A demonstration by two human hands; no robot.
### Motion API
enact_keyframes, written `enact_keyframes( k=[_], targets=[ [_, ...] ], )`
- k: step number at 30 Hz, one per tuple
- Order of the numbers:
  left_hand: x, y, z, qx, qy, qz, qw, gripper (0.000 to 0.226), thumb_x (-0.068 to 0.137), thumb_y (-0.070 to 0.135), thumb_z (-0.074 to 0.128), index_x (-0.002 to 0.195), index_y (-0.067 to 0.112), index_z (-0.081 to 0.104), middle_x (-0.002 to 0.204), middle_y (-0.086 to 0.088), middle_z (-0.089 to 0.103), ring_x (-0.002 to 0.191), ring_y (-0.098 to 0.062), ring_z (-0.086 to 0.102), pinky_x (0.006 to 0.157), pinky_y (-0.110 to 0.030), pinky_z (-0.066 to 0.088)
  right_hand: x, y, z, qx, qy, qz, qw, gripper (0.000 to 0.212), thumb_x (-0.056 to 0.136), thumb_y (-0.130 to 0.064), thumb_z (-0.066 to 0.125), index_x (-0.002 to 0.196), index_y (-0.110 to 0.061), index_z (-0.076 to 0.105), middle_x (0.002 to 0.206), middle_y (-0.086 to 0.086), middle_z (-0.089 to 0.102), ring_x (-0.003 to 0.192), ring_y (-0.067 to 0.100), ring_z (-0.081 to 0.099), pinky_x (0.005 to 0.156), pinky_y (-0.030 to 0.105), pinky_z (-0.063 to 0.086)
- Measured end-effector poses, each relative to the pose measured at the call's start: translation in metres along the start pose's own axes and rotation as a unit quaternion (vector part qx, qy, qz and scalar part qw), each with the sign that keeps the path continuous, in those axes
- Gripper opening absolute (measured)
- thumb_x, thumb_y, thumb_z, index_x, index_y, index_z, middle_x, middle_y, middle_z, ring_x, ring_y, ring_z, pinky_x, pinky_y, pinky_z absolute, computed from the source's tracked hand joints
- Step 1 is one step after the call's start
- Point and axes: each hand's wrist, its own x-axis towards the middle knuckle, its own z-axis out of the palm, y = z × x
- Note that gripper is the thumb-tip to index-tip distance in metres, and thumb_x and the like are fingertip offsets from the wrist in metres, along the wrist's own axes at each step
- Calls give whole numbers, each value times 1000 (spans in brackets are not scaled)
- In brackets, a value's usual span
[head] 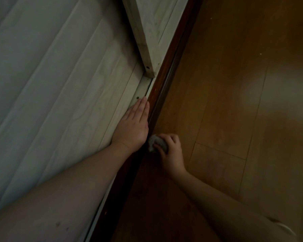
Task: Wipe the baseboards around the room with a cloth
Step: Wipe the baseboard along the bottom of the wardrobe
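Two bare hands are working low along the wall in dim light. Her or his left hand (134,124) is lying flat, fingers straight and together, pressing on the pale panelled wall (59,84). Just right of its wrist, the right hand (170,151) is gripping a small wadded grey cloth (156,143), fingers curled round it, holding it against the dark baseboard (164,81). Right of that hand, wooden floor (234,102) is spreading out.
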Motion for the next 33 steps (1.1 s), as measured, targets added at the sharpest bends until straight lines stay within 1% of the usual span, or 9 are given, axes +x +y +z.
enact_keyframes(
  k=[8,12,15,17,21,25,28,30,33],
  targets=[
    [-1,-3,2,-7,8,16,1000,65,99,30,19,157,6,2,166,-11,-3,154,-21,-3,125,-35,1,102,-29,-21,18,96,-1,995,36,91,-6,63,123,-21,58,121,-9,40,118,14,46,102,26,40],
    [-2,-3,1,-22,13,17,1000,64,100,27,24,157,5,6,166,-11,1,154,-21,-1,124,-34,-1,174,-38,-51,-12,126,14,992,32,95,-12,59,125,-19,56,127,0,42,113,11,45,95,18,34],
    [-2,-3,1,-23,5,15,1000,64,100,26,24,157,5,2,166,-11,-3,153,-20,-5,125,-35,-1,221,-46,-76,-36,133,44,990,30,95,-17,60,126,-17,56,127,8,45,104,14,47,91,20,35],
    [-3,-3,0,-24,-1,15,1000,64,101,26,24,157,5,-1,166,-11,-6,153,-20,-8,125,-35,-2,235,-50,-86,-43,139,47,988,31,94,-17,61,125,-18,57,127,8,47,108,18,50,93,22,38],
    [-3,-1,-2,-28,6,9,1000,64,99,26,20,156,6,0,166,-11,-3,153,-20,-6,125,-34,-2,207,-46,-76,-21,169,-16,985,31,93,-17,62,124,-21,56,126,0,46,117,18,50,102,29,43],
    [-1,-1,-1,-28,-3,0,1000,64,99,28,18,158,8,0,167,-9,-5,153,-18,-7,124,-33,-3,141,-22,-52,17,145,4,989,34,93,-21,63,125,-28,54,120,-14,40,116,10,47,94,15,37],
    [-1,-1,-1,-16,-4,-3,1000,64,100,29,18,157,8,0,167,-9,-5,153,-18,-7,125,-34,0,81,-8,-33,18,109,-2,994,36,91,-20,66,122,-34,53,115,-21,38,114,7,47,94,15,39],
    [-1,0,-2,-19,-3,-3,1000,63,100,29,18,157,8,1,167,-9,-4,153,-19,-6,125,-35,2,45,-4,-21,2,82,-26,996,37,89,-17,68,120,-32,54,114,-21,38,113,8,48,96,21,43],
    [-1,-2,-2,-21,-5,2,1000,64,100,29,16,158,7,3,167,-10,-2,154,-20,-5,125,-36,5,19,-11,-8,-18,54,-54,997,39,85,-13,73,120,-22,59,117,-13,43,113,13,48,97,28,46]
  ],
)
